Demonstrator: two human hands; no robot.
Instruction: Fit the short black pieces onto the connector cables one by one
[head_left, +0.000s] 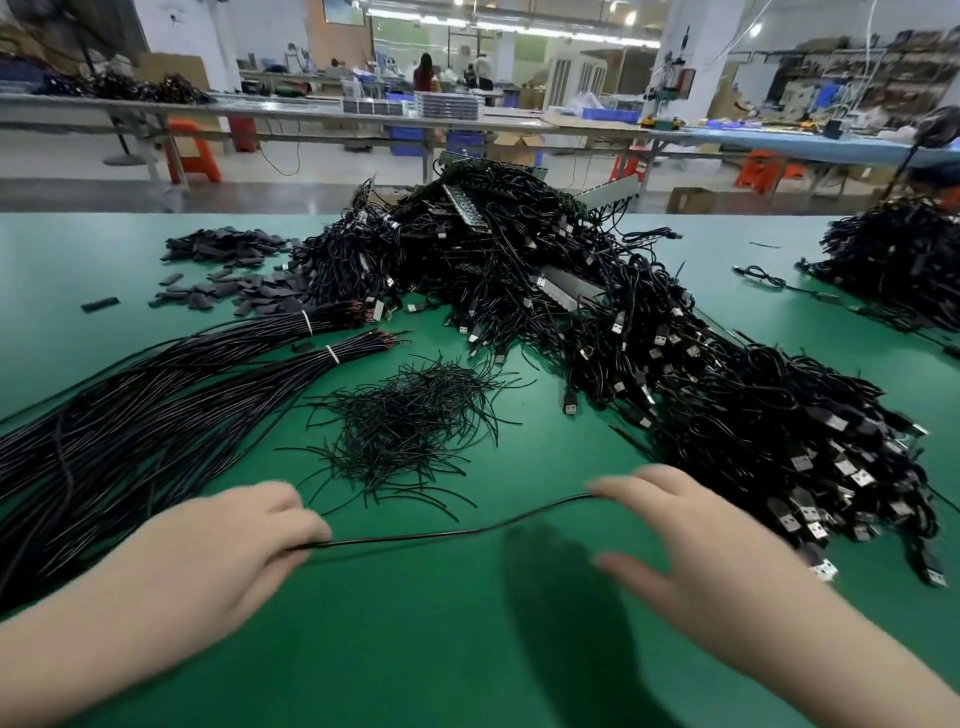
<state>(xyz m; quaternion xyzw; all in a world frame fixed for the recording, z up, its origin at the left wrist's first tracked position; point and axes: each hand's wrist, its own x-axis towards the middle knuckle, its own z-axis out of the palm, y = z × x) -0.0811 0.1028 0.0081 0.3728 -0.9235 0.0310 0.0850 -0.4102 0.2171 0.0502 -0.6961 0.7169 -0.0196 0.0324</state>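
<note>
Pinching one thin cable (415, 538) low in the frame with the left hand (244, 540); right hand (691, 551) spread wide, fingertips brushing its other end. Probably light and floppy: gripping near the tip. Short black pieces (228, 270) lying upper left on the surface (467, 649).

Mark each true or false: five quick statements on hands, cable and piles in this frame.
1. The left hand pinches one end of a single black cable. True.
2. The right hand is a closed fist. False: its fingers are spread open, with the cable's far end at its fingertips.
3. The loose heap of thin short black wires lies beyond the hands, on the green mat. True.
4. The big pile of USB connector cables lies on the left. False: it runs centre to right; tied cable bundles lie on the left.
5. The short black pieces are stacked beside the right hand. False: they lie far left.
</note>
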